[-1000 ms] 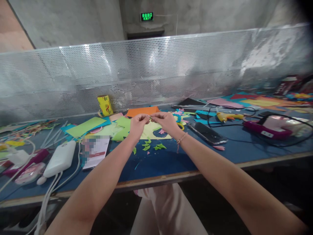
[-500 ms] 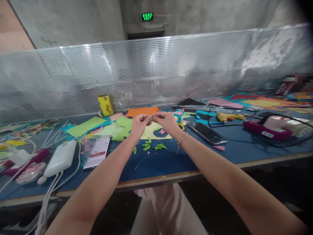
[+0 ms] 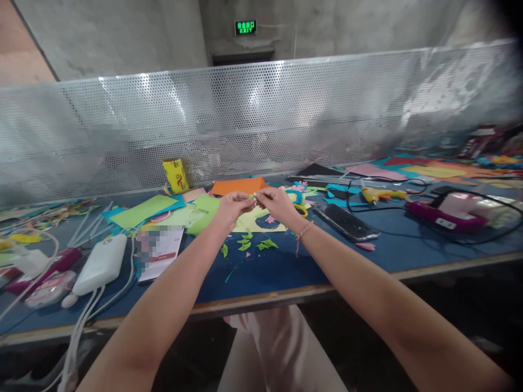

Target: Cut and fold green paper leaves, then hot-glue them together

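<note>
My left hand and my right hand meet above the blue table, fingertips pinched together on a tiny light piece that is too small to name. Both hands hover over a pale yellow-green sheet with cut-out holes. Small green paper scraps lie on the table just below my wrists. A thin bracelet sits on my right wrist.
A phone lies right of my hands, a yellow glue gun and a pink device with black cables beyond it. Orange and green paper lie behind. A white power bank with cords sits left. A perforated metal screen backs the table.
Both hands have dropped slightly and the pinching fingertips have shifted a little to the right; the small piece between them stays held.
</note>
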Motion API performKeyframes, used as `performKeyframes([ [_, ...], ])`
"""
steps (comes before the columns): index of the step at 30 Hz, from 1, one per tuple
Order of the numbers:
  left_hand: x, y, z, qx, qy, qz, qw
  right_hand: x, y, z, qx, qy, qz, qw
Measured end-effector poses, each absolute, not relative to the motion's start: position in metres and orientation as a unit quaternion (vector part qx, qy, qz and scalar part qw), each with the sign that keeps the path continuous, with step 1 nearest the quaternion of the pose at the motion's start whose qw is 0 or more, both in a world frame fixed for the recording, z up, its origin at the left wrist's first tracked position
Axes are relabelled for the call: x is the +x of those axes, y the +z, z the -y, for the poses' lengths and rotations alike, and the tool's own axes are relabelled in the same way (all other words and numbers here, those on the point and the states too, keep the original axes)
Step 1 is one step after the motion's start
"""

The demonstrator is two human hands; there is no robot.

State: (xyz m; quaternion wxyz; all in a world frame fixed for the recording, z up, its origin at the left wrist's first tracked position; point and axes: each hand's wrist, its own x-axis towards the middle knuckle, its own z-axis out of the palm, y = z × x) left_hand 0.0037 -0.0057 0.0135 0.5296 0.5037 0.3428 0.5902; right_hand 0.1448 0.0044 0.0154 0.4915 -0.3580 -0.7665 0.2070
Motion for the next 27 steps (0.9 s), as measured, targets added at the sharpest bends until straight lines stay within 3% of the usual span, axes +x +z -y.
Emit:
performKeyframes([
  [5, 0.0039, 0.0164, 0.0104, 0.480, 0.566, -0.331, 0.583, 0.1452, 0.0149, -0.0062, -0.369, 0.184, 0.776, 0.477],
  [20, 0.0039, 0.0172, 0.0095, 0.464, 0.575, -0.332, 0.587, 0.1517, 0.0155, -0.0097, -0.343, 0.069, 0.824, 0.446],
  [27, 0.0001, 0.0146, 0.0069, 0.466, 0.556, -0.329, 0.604, 0.1522, 0.0146, -0.0101, -0.347, 0.086, 0.819, 0.449],
])
